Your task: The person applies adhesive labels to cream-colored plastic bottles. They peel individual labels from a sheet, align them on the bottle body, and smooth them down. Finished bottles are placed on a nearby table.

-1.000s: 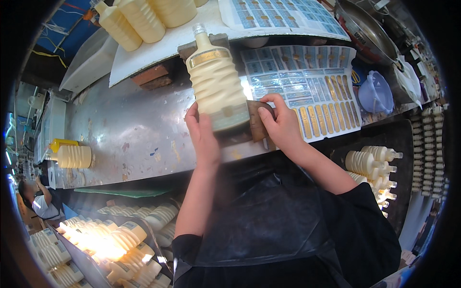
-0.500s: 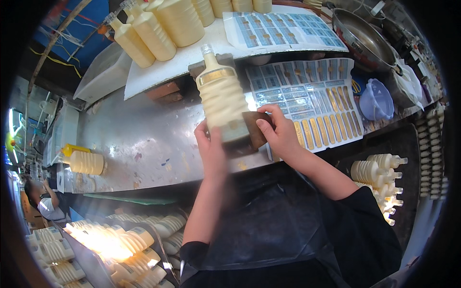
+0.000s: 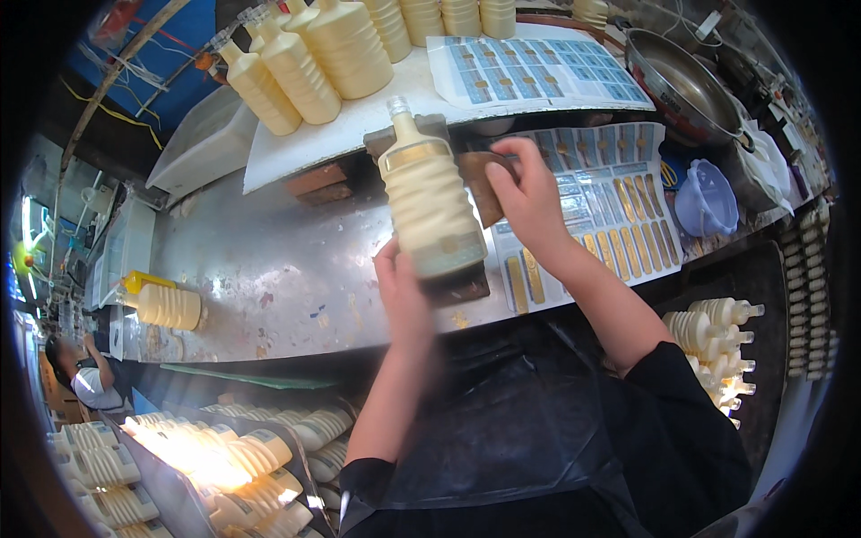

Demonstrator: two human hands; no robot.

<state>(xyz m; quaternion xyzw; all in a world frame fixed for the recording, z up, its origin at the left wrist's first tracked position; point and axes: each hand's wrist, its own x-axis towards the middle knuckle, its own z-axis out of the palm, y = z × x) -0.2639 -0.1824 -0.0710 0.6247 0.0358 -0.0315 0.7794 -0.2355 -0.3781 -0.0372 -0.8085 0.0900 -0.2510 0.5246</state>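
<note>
A cream ribbed bottle [image 3: 429,199] with a clear neck lies tilted on a dark rest [image 3: 462,288], its neck pointing away from me. It bears a gold strip label [image 3: 414,153] near its shoulder and a pale clear label [image 3: 448,253] near its base. My left hand [image 3: 397,291] grips the bottle's lower left side; its fingers are partly hidden. Between the thumb and fingers of my right hand [image 3: 536,193] is a flat brown scraper-like piece [image 3: 487,186], close beside the bottle's right side. Whether it touches the bottle I cannot tell.
Label sheets [image 3: 619,202] lie to the right on the metal table [image 3: 260,260]; another sheet [image 3: 538,72] is on the white board. Several bottles [image 3: 354,54] stand at the back. A lavender bucket [image 3: 706,199] and a large pan [image 3: 686,81] are at right. One bottle [image 3: 169,306] lies far left.
My right hand has moved the brown piece away from the bottle's lower part, up along its right side. My left hand stays at the lower left side. The whole view has shifted slightly.
</note>
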